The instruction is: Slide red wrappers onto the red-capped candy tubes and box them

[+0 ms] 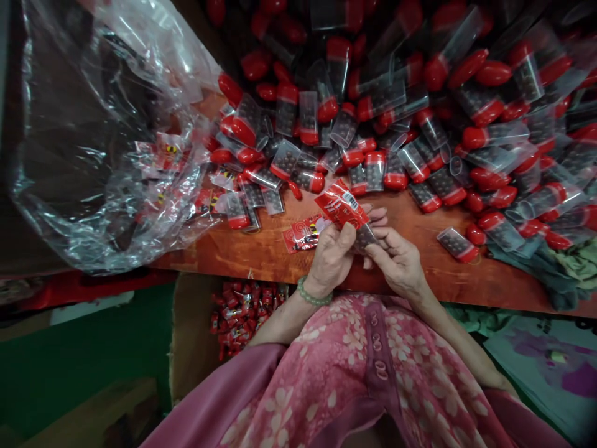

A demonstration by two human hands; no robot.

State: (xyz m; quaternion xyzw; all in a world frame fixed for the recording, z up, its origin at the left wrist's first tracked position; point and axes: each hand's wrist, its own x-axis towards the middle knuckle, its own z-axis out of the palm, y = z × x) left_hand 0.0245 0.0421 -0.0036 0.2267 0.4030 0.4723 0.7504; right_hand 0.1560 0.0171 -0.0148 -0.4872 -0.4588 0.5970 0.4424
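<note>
Between my two hands is a red printed plastic wrapper (342, 205) with a barcode patch, slanting toward the upper left. A clear, dark-dotted container (365, 236) shows at its lower end; I cannot tell how far it sits inside. My left hand (330, 254), with a bead bracelet on the wrist, pinches the wrapper under its thumb. Closed on the container's lower end are the thumb and fingers of my right hand (398, 258). A flat red wrapper with a bee print (302, 235) lies on the table beside my left hand.
Clear containers with red caps (375, 169) are heaped across the back of the wooden table (261, 249). A crumpled clear plastic bag (107, 205) covers wrappers at left. Below the edge, a cardboard box (189, 330) holds several red wrapped pieces (240, 317). Cloths (550, 270) lie at right.
</note>
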